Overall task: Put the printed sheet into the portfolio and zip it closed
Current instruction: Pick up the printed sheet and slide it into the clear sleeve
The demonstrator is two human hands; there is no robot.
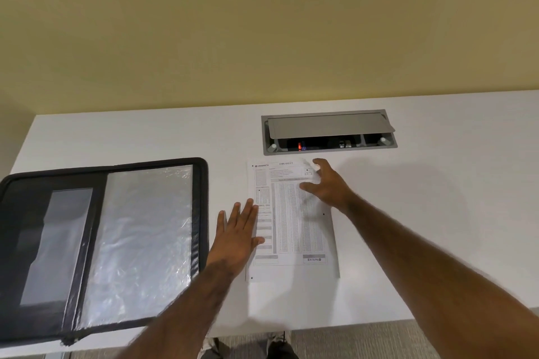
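White desk (437,213), printed sheet (291,230) beside open portfolio (140,227), L hand (237,237) flat on its left edge, R hand (328,185) splayed top-right

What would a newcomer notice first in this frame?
Two bare hands meet on a printed sheet in the middle of the white table: the left hand lies flat on its left edge, and the right hand spreads over its top right corner. To the left lies a black portfolio, open flat with clear sleeves showing. Behind the sheet, a grey cable box sits partly open in the table.
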